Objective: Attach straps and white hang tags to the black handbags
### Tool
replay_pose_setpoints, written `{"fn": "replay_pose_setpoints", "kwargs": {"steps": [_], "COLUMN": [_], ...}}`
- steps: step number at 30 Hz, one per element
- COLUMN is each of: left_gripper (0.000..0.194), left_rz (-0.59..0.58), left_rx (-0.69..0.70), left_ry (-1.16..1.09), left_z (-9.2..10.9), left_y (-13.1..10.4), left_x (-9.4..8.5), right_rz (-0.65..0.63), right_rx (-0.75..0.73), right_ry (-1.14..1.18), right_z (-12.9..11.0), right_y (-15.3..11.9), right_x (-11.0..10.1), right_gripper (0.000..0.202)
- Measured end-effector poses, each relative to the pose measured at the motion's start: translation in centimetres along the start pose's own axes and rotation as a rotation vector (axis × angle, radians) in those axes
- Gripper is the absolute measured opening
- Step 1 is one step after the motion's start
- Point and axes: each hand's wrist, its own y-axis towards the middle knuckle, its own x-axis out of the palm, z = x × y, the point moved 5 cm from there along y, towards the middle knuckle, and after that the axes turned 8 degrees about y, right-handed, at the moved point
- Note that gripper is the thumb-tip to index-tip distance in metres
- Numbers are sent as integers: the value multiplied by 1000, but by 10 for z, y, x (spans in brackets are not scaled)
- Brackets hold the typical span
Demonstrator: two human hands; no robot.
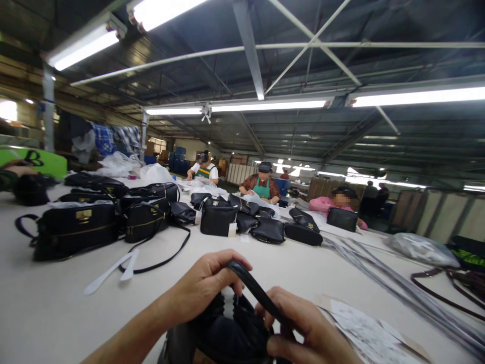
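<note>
Close in front of me is a black handbag (223,333), its mouth parted and something pale showing inside. A black strap (255,285) arches above it. My left hand (212,275) is closed around the strap's upper end, thumb beneath it. At the strap's lower end, my right hand (295,323) curls against the strap and the bag's side, fingers bent. The lower part of the bag runs out of view. Forward and left on the table lies a white folded strip (113,270), beside a loose black strap from another bag.
Several finished-looking black bags (79,227) stand across the table's far side, some with white tags. Long grey strips (397,278) and printed papers (367,328) lie to the right, near a plastic-wrapped bundle (420,247). Co-workers (263,184) sit opposite; another person's hand (17,169) is at far left.
</note>
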Motion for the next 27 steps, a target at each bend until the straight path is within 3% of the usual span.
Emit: {"fn": "replay_pose_setpoints", "kwargs": {"steps": [2,6,9,11,20,23,27], "left_gripper": [42,40,20,19,7,12,12], "left_rz": [-40,28,-56,-128,-223,-212,-202], "left_rx": [-20,-23,-38,-48,208,184,123], "left_ry": [-6,18,91,210,592,637,622], "left_z": [-4,-8,-5,-1,1,0,1], "left_y": [1,1,-3,-5,-6,-7,-6], "left_x": [3,-1,0,2,14,13,8], "right_rz": [31,89,119,135,238,269,300], "right_rx": [-96,-173,-193,-184,-281,-282,-428], "right_ry": [-26,-96,-139,-160,-128,-206,-415], "right_z": [-3,-2,1,4,4,9,14], "right_y": [4,7,8,10,20,14,-2], "right_x": [5,9,7,7,22,19,28], "right_gripper": [9,7,5,6,19,13,23]}}
